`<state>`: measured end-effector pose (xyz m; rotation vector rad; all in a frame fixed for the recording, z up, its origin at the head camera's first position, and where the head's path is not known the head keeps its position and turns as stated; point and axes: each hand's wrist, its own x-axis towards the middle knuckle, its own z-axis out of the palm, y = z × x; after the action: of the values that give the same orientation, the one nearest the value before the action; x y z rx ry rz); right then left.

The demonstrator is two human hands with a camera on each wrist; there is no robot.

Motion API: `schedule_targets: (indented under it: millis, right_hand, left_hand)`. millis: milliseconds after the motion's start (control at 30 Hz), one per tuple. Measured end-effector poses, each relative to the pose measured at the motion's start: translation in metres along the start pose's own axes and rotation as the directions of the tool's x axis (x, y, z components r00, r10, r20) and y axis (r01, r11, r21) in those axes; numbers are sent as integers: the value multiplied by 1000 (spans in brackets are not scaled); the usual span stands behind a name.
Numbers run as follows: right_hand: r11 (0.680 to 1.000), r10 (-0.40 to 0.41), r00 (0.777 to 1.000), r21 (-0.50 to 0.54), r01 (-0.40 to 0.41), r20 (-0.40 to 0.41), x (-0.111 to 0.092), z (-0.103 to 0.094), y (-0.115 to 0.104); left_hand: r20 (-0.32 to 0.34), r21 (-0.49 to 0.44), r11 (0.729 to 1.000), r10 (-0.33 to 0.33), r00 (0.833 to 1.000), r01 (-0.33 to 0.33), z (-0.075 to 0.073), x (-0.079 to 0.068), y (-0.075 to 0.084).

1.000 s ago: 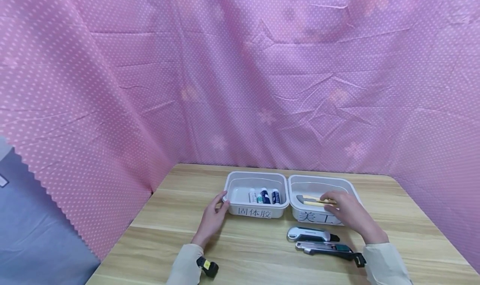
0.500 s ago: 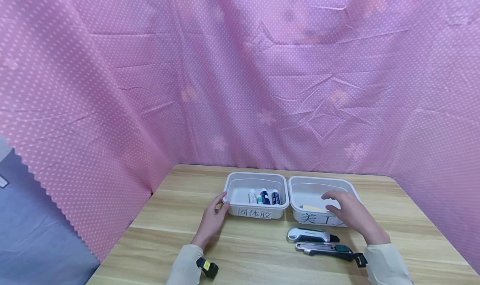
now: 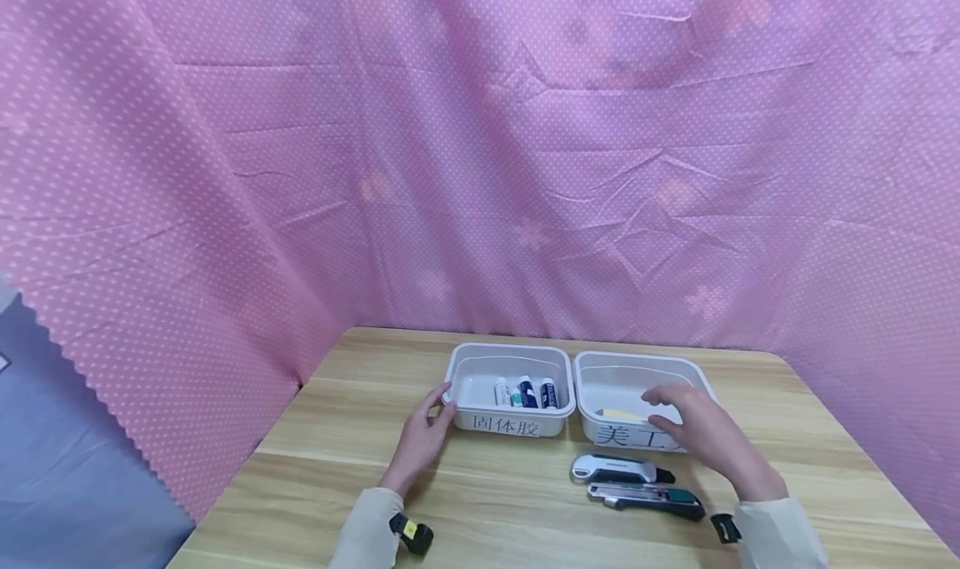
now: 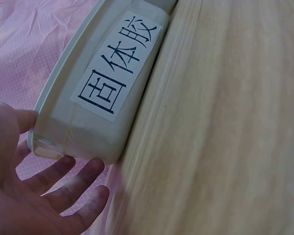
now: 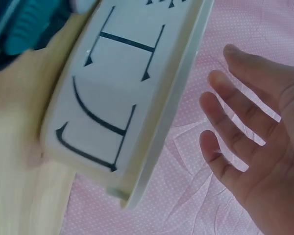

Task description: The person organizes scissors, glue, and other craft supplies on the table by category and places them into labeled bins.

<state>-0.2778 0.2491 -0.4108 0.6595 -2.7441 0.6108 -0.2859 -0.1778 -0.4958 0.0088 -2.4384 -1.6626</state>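
My left hand (image 3: 422, 437) holds the near left corner of the left white plastic box (image 3: 514, 423), thumb and fingers about its rim. Four dark characters mark no more than a paper label (image 4: 118, 68) on its front. Several glue sticks (image 3: 528, 392) lie inside. My right hand (image 3: 705, 431), fingers apart and holding nothing, hovers over the near right part of the right white box (image 3: 648, 358). A yellow utility knife (image 3: 621, 416) lies in that box, partly hidden by the front wall. In the right wrist view the right hand (image 5: 264, 132) is apart from the box rim.
Two more utility knives lie in front of the right box: a white-and-black one (image 3: 617, 469) and a silver-and-green one (image 3: 647, 499). The boxes stand side by side on a wooden table (image 3: 480, 519). A pink dotted curtain (image 3: 465, 152) hangs behind and at the sides.
My right hand let go of the yellow utility knife, which dropped to the bottom of the right box. The hand stays over the box. My left hand keeps its place.
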Motion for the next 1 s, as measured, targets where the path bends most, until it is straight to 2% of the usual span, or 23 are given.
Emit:
schedule_targets:
  millis: [167, 433, 667, 833, 1000]
  right_hand:
    - [999, -30, 999, 23, 29, 18, -15, 7, 3]
    - [996, -85, 996, -16, 85, -39, -29, 9, -3]
    - [989, -143, 989, 35, 142, 42, -36, 14, -2]
    - [981, -188, 976, 76, 180, 111, -38, 18, 2]
    - [972, -216, 965, 128, 198, 147, -39, 23, 7]
  left_hand:
    - [7, 6, 1000, 2, 1000, -2, 0, -1, -1]
    - [9, 6, 1000, 15, 1000, -15, -1, -1, -1]
    - [14, -2, 1000, 3, 1000, -3, 0, 0, -1]
    - [18, -7, 1000, 0, 1000, 0, 0, -1, -1]
    - [14, -4, 1000, 2, 1000, -1, -1, -1, -1]
